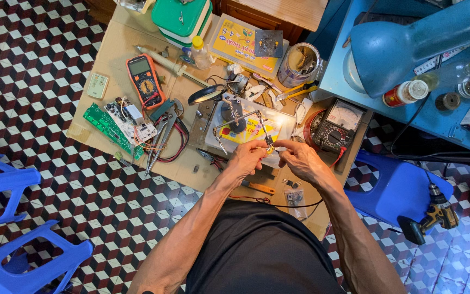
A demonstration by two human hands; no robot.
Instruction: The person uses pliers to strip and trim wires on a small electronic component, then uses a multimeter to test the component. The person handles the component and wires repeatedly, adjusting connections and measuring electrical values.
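Observation:
My left hand [247, 158] and my right hand [298, 156] meet over a low cardboard work board [104, 51], fingertips pinched around a tiny part [270, 145] held in the clip of a helping-hands stand [235, 115]. The stand has a magnifier [206, 93] and sits on a clear plastic box [278, 126]. What exactly the fingers pinch is too small to tell. A few small components [291, 183] lie just under my right hand.
On the board lie an orange digital multimeter [144, 80], green circuit boards [110, 126], pliers [160, 139], an analog meter [338, 126], a jar [299, 64] and a green box [181, 17]. Blue plastic stools [25, 256] stand left; a blue desk lamp [409, 38] and a cordless drill [433, 215] right.

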